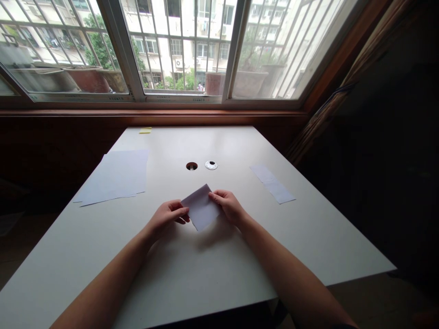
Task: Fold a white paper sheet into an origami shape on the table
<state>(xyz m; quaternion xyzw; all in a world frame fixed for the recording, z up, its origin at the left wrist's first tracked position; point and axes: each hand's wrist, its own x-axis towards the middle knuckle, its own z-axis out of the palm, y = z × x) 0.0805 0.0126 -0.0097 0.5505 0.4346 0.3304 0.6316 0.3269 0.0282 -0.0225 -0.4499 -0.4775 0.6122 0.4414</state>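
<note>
1. One small piece of paper (200,209), roughly square and pale lilac-white, is at the centre of the frame, tilted with one corner pointing up; it is held over the desk (192,278), and a soft shadow lies below it.
2. Two bare hands hold it. The left hand (169,214) has its grip pinching the paper's left edge, thumb on the upper face and at least two fingertips showing below.
3. The right hand (227,205) has its grip pinching the upper right edge, thumb on top; its other fingers are mostly hidden behind the paper.
4. One narrow paper strip (272,184) lies flat on the desk, right of centre in the frame.
5. At least two large paper sheets (118,176) overlap at the left of the frame; the exact count cannot be told.
6. One small yellow sticky note pad (145,130) sits near the desk's far edge, upper left of centre.
7. One round cable hole (191,166) and, just beside it, one silvery grommet cover (211,165) show beyond the hands.
8. One barred window (233,50) spans the top, with at least four plant pots (88,78) outside; one gathered curtain (327,106) hangs at upper right.
</note>
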